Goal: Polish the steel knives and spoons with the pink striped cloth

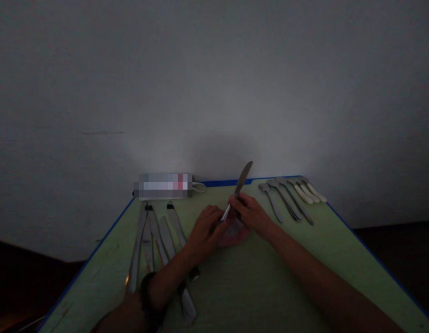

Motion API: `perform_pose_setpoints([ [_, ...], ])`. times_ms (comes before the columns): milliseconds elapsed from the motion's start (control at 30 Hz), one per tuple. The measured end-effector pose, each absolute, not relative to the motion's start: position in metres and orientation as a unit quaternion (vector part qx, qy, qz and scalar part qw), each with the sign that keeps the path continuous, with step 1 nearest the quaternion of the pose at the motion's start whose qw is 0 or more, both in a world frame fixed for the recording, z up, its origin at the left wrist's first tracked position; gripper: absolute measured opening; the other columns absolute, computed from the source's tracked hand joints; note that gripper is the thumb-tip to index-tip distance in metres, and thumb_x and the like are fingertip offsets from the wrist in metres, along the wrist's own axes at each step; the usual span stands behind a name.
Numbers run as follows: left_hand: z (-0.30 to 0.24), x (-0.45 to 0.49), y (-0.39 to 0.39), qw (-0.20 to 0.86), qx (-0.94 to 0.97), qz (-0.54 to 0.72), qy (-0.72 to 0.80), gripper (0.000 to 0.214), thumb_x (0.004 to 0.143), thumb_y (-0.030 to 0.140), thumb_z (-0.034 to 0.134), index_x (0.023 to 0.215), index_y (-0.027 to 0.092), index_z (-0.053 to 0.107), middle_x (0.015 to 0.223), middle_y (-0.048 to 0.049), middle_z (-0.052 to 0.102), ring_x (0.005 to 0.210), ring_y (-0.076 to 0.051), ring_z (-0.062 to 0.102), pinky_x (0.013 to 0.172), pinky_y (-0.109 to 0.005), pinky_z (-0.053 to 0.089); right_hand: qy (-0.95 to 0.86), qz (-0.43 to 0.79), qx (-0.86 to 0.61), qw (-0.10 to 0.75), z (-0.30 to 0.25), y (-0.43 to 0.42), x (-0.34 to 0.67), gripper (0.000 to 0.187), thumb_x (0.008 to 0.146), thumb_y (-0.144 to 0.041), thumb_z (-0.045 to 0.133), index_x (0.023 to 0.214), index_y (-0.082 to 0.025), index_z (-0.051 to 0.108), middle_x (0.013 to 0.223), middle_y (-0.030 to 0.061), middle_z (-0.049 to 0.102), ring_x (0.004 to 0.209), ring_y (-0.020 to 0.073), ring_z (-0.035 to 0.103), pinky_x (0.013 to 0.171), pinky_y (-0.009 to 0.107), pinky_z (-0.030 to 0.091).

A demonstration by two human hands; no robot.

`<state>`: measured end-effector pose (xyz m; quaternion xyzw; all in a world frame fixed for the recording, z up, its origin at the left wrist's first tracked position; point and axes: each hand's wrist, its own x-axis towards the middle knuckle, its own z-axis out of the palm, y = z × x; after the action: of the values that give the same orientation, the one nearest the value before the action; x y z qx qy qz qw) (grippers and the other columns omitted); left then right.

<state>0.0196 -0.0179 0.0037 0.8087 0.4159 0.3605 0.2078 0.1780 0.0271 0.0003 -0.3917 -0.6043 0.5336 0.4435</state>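
Observation:
A metal table knife (244, 178) is held over the middle of the table, its blade slanting up and to the right. My left hand (206, 227) is closed around the lower end of its handle. Higher up, where handle meets blade, the fingers of my right hand (249, 210) pinch the knife. Just below both hands is a pink cloth (233, 237) with a paler middle; whether either hand grips it is hidden. Several table knives (179, 226) lie beside and partly under my left forearm. To the right of my right hand lie several spoons (272, 201).
The green table (249, 291) has a blue edge and stands against a grey wall (214, 83). At the back left sits a blurred-out box-like object (164, 186) with a pale cord loop (199, 187). White-handled cutlery (306, 193) lies at the back right. The light is dim.

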Motion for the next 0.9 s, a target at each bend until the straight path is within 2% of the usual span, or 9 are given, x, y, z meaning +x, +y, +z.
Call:
perform_pose_setpoints([
  [233, 0.003, 0.018, -0.017, 0.218, 0.819, 0.351, 0.399, 0.032, 0.093, 0.035, 0.034, 0.096, 0.017, 0.060, 0.084, -0.0057, 0.055, 0.082, -0.020, 0.049, 0.077, -0.034, 0.040, -0.631, 0.498, -0.401, 0.439, 0.016, 0.032, 0.194, 0.032, 0.084, -0.048, 0.045, 0.074, -0.018, 0.049, 0.058, -0.0029, 0.052, 0.052, 0.0099, 0.048, 0.051, 0.023, 0.038],
  [433, 0.000, 0.020, -0.018, 0.210, 0.812, 0.352, 0.416, 0.032, 0.092, 0.033, 0.038, 0.109, 0.019, 0.060, 0.086, -0.0055, 0.057, 0.083, -0.020, 0.050, 0.077, -0.033, 0.041, -0.645, 0.490, -0.412, 0.417, 0.033, 0.041, 0.220, 0.033, 0.083, -0.049, 0.047, 0.073, -0.018, 0.049, 0.056, -0.0030, 0.055, 0.048, 0.0086, 0.049, 0.050, 0.022, 0.039],
  [600, -0.001, 0.022, -0.018, 0.190, 0.813, 0.340, 0.432, 0.027, 0.091, 0.032, 0.043, 0.106, 0.020, 0.062, 0.089, -0.0059, 0.060, 0.086, -0.020, 0.051, 0.080, -0.034, 0.041, -0.641, 0.462, -0.456, 0.409, 0.043, 0.047, 0.244, 0.034, 0.082, -0.050, 0.048, 0.072, -0.017, 0.052, 0.052, -0.0028, 0.055, 0.046, 0.0088, 0.049, 0.047, 0.022, 0.038],
  [700, -0.001, 0.023, -0.018, 0.173, 0.821, 0.340, 0.425, 0.024, 0.090, 0.029, 0.045, 0.106, 0.020, 0.061, 0.096, -0.0066, 0.060, 0.093, -0.021, 0.051, 0.086, -0.036, 0.040, -0.653, 0.443, -0.494, 0.364, 0.044, 0.050, 0.257, 0.038, 0.079, -0.052, 0.051, 0.064, -0.017, 0.054, 0.046, -0.0024, 0.054, 0.039, 0.0077, 0.045, 0.042, 0.020, 0.033],
  [800, -0.002, 0.023, -0.017, 0.169, 0.830, 0.334, 0.414, 0.025, 0.089, 0.026, 0.046, 0.110, 0.020, 0.059, 0.103, -0.0075, 0.059, 0.099, -0.022, 0.049, 0.090, -0.038, 0.039, -0.682, 0.442, -0.512, 0.278, 0.037, 0.051, 0.264, 0.042, 0.074, -0.053, 0.056, 0.053, -0.018, 0.054, 0.039, -0.0022, 0.050, 0.033, 0.0073, 0.040, 0.036, 0.020, 0.027],
  [900, -0.005, 0.023, -0.017, 0.165, 0.839, 0.317, 0.409, 0.029, 0.086, 0.023, 0.048, 0.113, 0.021, 0.056, 0.107, -0.0083, 0.057, 0.101, -0.024, 0.048, 0.091, -0.040, 0.038, -0.720, 0.400, -0.528, 0.208, 0.026, 0.050, 0.261, 0.042, 0.069, -0.048, 0.064, 0.042, -0.018, 0.052, 0.033, -0.0024, 0.046, 0.031, 0.0078, 0.038, 0.035, 0.021, 0.024],
])
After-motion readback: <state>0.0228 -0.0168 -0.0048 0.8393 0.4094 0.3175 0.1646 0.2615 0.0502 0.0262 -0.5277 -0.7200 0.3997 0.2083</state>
